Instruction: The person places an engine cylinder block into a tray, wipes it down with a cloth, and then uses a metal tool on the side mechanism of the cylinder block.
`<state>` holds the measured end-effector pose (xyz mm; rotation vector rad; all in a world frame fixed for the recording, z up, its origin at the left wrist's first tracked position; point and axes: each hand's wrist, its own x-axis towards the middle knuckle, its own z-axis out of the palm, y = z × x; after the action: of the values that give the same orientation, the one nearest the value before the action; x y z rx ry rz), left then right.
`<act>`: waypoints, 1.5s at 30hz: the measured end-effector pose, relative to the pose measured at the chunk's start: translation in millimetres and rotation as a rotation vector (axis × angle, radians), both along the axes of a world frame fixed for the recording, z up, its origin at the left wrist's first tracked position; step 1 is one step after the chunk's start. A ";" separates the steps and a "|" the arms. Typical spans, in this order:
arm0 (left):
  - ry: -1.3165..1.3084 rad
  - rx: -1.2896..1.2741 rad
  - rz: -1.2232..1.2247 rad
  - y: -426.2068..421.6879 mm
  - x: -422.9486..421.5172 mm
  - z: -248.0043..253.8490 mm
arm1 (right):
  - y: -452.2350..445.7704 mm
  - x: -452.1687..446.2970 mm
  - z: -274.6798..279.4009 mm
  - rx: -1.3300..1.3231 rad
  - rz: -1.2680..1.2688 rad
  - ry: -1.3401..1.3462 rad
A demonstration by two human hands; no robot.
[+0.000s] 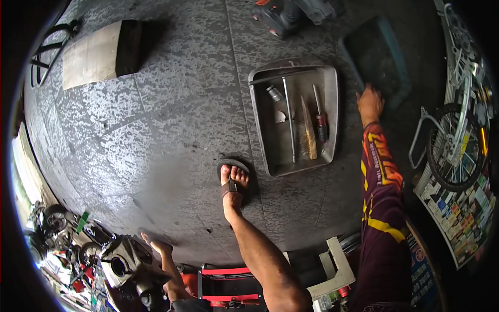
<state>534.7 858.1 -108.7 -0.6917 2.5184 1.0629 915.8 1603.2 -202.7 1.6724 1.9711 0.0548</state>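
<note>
My right hand (370,105), in a dark sleeve with yellow and orange print, is closed on the near rim of a dark blue-green tray (347,52). My left hand is out of sight. Just left of my right hand, a grey tray (258,122) lies on the floor. In it are a T-handle wrench (289,117) with a long thin shaft, a metal socket (274,93), a brush (310,138), a screwdriver (322,125) with a red and black handle, and a small pale scrap (280,116).
A wooden block (93,54) lies at upper left. Black power tools (283,15) sit at the top. At right stands a wheel (457,145) with a metal frame. An engine (122,265) and a red stand (228,271) are at the bottom. My sandalled foot (234,179) is mid-floor.
</note>
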 end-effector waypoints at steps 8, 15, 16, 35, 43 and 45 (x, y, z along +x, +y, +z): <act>-0.130 -0.288 -0.636 106.2 -71.6 269.3 | -82.6 64.7 79.1 -0.005 0.023 0.086; -0.052 -0.370 -0.804 47.9 -92.3 356.9 | -186.5 109.3 221.7 -0.306 -0.201 0.453; 0.017 -0.401 -0.834 37.4 -95.2 357.2 | -214.7 108.7 244.6 -0.329 -0.215 0.472; -0.010 -0.394 -0.292 -381.9 -103.2 393.3 | -694.6 -457.9 257.0 -0.890 1.050 0.508; -0.144 -0.432 0.068 -516.9 -47.9 381.4 | -950.1 -619.8 164.4 -1.037 1.922 0.143; -0.170 -0.428 0.150 -529.1 -32.6 383.8 | -1007.5 -646.0 147.7 -1.022 2.121 0.039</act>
<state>502.1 329.0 275.0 -1.0501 2.5937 0.4768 269.7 595.7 -55.0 -1.2606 2.1241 -0.1763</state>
